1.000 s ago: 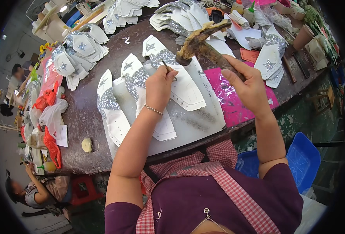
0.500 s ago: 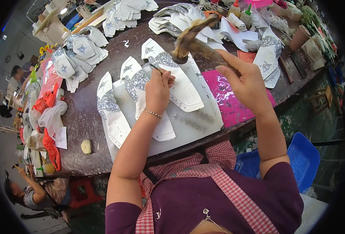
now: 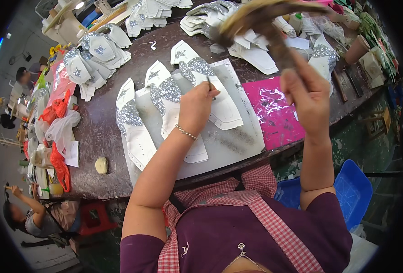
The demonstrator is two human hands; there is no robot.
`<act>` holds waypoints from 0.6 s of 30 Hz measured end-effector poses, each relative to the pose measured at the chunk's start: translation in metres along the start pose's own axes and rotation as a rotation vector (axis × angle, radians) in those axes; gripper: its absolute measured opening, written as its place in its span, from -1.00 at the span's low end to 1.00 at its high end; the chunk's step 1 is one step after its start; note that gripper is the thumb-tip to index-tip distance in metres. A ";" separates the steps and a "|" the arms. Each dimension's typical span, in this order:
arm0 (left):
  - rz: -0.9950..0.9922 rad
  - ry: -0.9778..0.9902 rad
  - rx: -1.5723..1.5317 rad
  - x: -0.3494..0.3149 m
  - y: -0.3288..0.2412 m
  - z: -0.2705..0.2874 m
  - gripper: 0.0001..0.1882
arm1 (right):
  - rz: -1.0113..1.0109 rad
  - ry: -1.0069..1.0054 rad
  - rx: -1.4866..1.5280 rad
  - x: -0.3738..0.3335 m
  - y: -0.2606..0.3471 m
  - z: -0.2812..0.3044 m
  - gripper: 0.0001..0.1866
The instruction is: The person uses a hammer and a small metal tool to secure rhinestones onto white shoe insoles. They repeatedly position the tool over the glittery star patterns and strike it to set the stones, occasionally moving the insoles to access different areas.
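Note:
My left hand (image 3: 197, 107) is closed around a thin metal punch (image 3: 209, 80), held upright over the right-hand one of three white shoe-upper-like pieces (image 3: 217, 102) with silver glitter bands and stars. Whether its tip touches the piece is hidden. In my closed right hand (image 3: 308, 93) is a hammer (image 3: 281, 50), raised above the table to the right and smeared by motion. The middle piece (image 3: 167, 93) lies partly under my left forearm, and the left piece (image 3: 131, 120) lies beside it. All three rest on a pale board (image 3: 249, 136).
A pink sheet (image 3: 274, 123) lies right of the board. Stacks of glittery white pieces (image 3: 96, 57) stand along the back of the dark table (image 3: 92, 136). A yellowish lump (image 3: 101, 165) sits at left, near plastic bags (image 3: 60, 129). Another person (image 3: 37, 214) sits at lower left.
My right hand has lifted the hammer up and to the right. My left hand has shifted right with the punch, from between the middle and right pieces onto the right piece.

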State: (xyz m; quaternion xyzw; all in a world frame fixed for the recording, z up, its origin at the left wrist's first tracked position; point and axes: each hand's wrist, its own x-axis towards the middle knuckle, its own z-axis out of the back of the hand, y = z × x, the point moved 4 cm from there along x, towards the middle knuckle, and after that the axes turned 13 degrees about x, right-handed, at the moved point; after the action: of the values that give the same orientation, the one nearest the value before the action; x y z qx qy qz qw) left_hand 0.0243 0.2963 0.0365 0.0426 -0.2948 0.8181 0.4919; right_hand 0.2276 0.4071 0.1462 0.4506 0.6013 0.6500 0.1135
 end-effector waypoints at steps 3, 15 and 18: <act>-0.068 -0.019 0.035 0.001 -0.007 -0.002 -0.84 | 0.183 -0.014 0.126 0.002 0.004 -0.002 -0.55; 0.297 0.055 -0.705 -0.013 0.028 0.025 -0.77 | 0.046 0.011 -0.770 -0.032 -0.033 0.039 -0.61; 0.192 -0.117 -0.427 -0.024 0.062 0.093 -0.85 | -0.093 0.056 -1.237 -0.057 -0.052 0.070 -0.59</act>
State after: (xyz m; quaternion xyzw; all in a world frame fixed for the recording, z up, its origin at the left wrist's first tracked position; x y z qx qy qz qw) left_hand -0.0355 0.2076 0.0775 -0.0434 -0.4916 0.7764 0.3920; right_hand 0.2900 0.4284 0.0655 0.2576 0.1348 0.8841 0.3659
